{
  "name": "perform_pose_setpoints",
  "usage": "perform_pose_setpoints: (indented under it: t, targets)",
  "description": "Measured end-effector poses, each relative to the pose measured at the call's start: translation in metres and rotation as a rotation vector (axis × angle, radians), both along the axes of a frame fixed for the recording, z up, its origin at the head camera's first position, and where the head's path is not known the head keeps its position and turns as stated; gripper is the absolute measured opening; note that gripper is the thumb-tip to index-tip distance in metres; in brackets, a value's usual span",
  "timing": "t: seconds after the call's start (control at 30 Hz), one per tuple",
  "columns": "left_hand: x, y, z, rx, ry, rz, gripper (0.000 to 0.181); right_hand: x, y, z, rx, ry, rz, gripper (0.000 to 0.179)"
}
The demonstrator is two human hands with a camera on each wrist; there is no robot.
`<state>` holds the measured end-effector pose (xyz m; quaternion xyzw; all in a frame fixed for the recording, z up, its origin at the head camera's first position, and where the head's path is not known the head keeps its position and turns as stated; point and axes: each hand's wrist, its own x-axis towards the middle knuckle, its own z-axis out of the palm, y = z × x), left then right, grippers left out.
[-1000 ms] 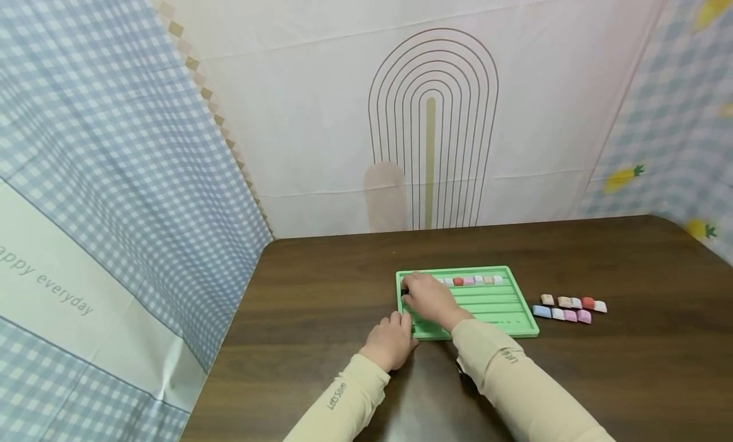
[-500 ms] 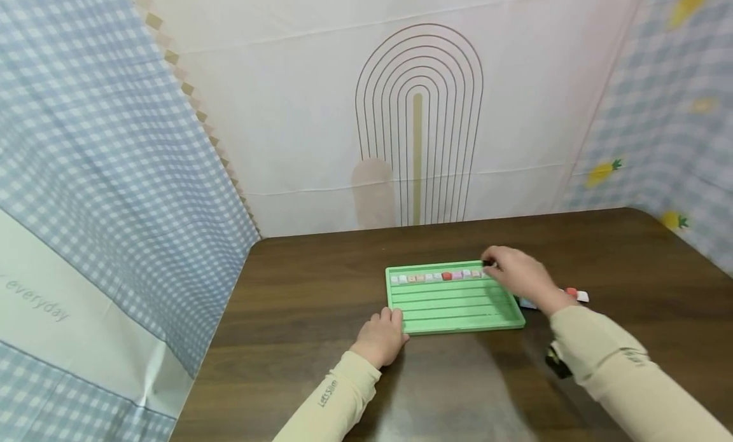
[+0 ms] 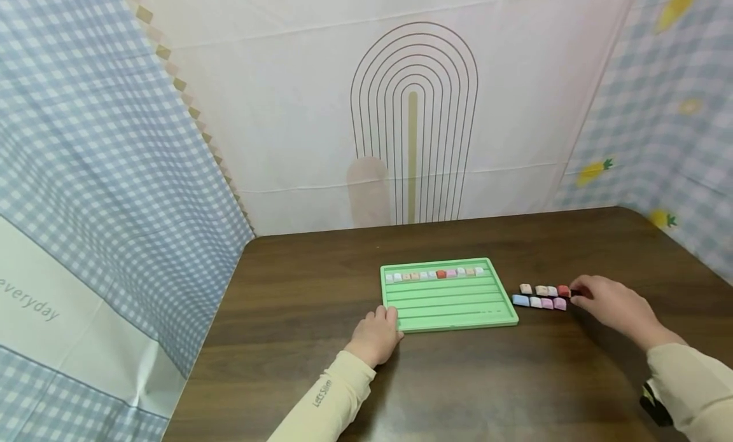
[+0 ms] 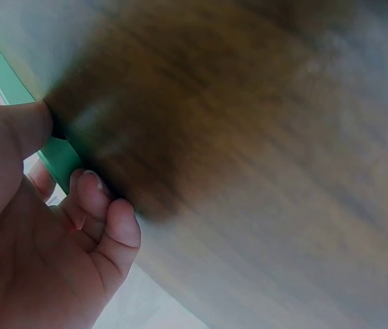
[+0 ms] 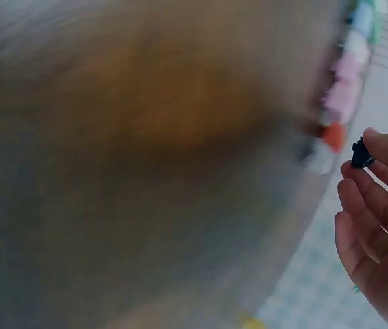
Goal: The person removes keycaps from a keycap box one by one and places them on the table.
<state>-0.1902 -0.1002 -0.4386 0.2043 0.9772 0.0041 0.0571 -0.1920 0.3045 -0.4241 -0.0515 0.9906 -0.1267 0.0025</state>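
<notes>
My left hand (image 3: pixel 378 335) grips the near left corner of a green tray (image 3: pixel 452 313) with thumb and fingers; the left wrist view shows the tray edge (image 4: pixel 60 161) between them. Keycaps in white, beige, red and pink (image 3: pixel 441 274) stand in a row along the tray's far slot. My right hand (image 3: pixel 615 305) is at the right end of the loose keycaps (image 3: pixel 547 303) beside the tray. Between thumb and index finger it pinches a small black piece (image 5: pixel 362 155), its exact kind unclear. Close by in the right wrist view is a red keycap (image 5: pixel 334 136).
The loose keycaps lie in two short rows on the dark wooden table (image 3: pixel 309 289), right of the tray. A printed white cloth (image 3: pixel 298 143) hangs behind the table, with blue checked fabric (image 3: pixel 143 175) at the left. A black device (image 3: pixel 655 405) sits under my right wrist.
My right hand has moved from the tray's left end, past its far right corner, to the loose keycaps. The tray's keycap row now shows fully. My left hand keeps its hold on the corner.
</notes>
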Motion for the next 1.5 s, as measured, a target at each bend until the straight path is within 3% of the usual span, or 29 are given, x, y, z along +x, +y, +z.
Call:
perform_pose_setpoints:
  t: [0.23,0.43,0.83,1.13,1.5]
  targets:
    - [0.000,0.000,0.001,0.005,-0.011,0.006,0.032,0.005,0.004,-0.018,0.057,-0.018,-0.003,0.027]
    - [0.001,0.001,0.002,0.006,-0.010,0.009,0.032,0.003,0.000,-0.022,0.080,0.003,-0.005,0.023]
    - [-0.001,0.000,-0.001,0.012,-0.005,0.003,0.031,0.000,0.003,-0.008,0.016,0.014,-0.025,0.029]
    - [0.002,0.000,0.002,0.022,0.000,0.001,0.031,-0.025,-0.032,0.013,-0.022,0.045,0.014,0.029]
    - [0.001,0.001,-0.001,0.015,0.008,0.001,0.032,-0.057,-0.091,0.004,-0.043,0.072,0.105,0.026]
